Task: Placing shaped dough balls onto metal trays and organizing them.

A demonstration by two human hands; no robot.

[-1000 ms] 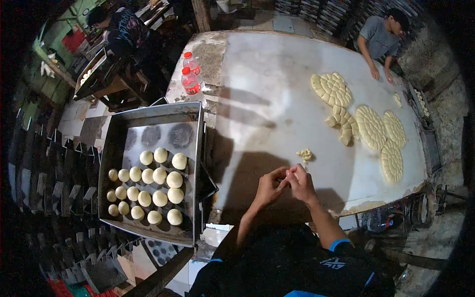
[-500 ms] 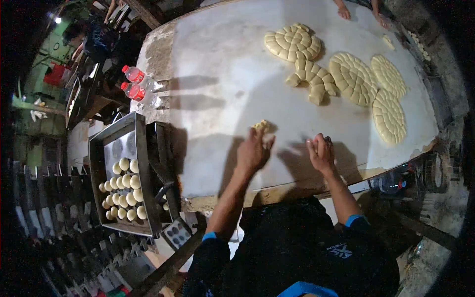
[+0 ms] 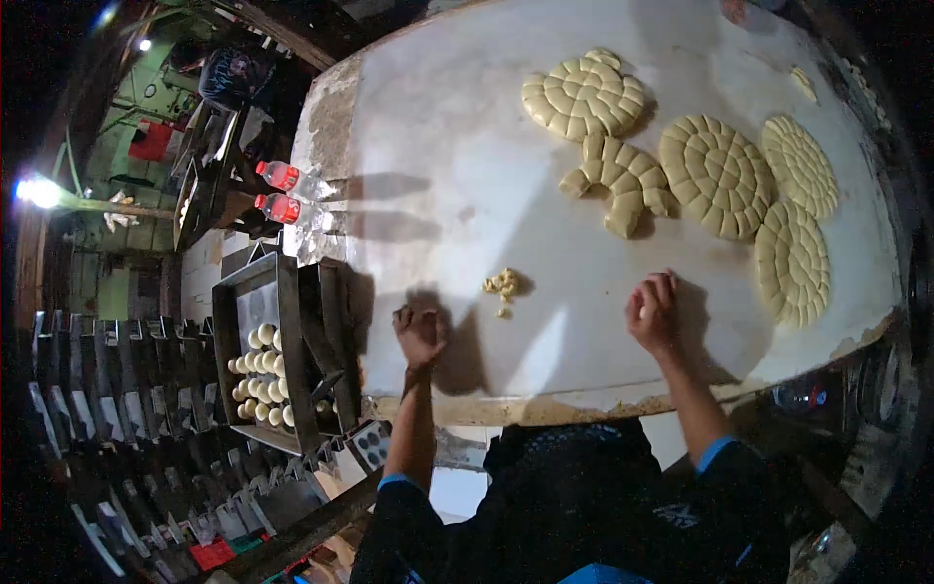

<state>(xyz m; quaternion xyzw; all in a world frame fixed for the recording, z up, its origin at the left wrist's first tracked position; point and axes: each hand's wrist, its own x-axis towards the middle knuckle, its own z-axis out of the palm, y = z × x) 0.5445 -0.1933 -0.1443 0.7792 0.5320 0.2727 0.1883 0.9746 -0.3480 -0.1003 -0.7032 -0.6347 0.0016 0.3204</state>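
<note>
From the head camera I look down on a big white worktop [image 3: 467, 146]. I take the small heap of dough scraps [image 3: 502, 283] as my landmark; it lies on the worktop between my two hands, a bit farther from me than they are. It is an uneven clump, so I cannot give it a clear long axis or a direction.

My left hand [image 3: 420, 333] rests on the worktop left of the heap and nearer to me, close to the front edge. The fingers are curled together, palm down; if there is dough under it, I cannot tell.

My right hand [image 3: 653, 311] lies right of the heap, well apart from it, also with the fingers bent together and pressed down on the surface. What is under it is hidden.

Beyond the heap, to the right, lie flat scored dough rounds [image 3: 717, 175], cut in small segments, and a broken one [image 3: 619, 180] whose pieces make a curved band running away from the heap.

Left of the heap, past the worktop edge, stands a metal tray [image 3: 255, 302] with small dough balls [image 3: 261, 380] in rows. Beyond it lie two bottles with red labels [image 3: 282, 192] at the worktop's left edge.
</note>
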